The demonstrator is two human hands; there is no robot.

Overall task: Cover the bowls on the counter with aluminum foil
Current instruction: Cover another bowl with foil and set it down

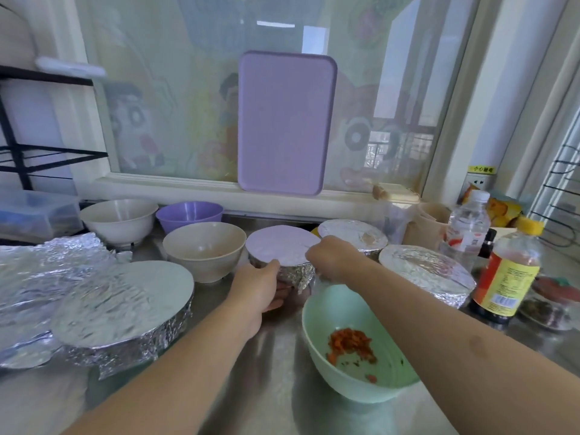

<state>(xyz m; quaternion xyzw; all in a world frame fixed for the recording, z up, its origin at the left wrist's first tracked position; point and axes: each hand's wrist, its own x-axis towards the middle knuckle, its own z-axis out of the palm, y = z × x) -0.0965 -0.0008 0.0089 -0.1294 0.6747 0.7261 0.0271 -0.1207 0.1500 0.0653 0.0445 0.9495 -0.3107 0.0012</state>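
Left hand [262, 282] curled around foil-covered bowl [280, 254], right hand [329, 260] pinched its foil rim, steel counter [276, 372], window [188, 105] behind.

Single head-worn wide-angle view. It looked forward and down over a steel counter [276, 372] toward a window [188, 89] straight ahead. Close range: both forearms reached in from the bottom edge. Frame edges curved noticeably. No second view.
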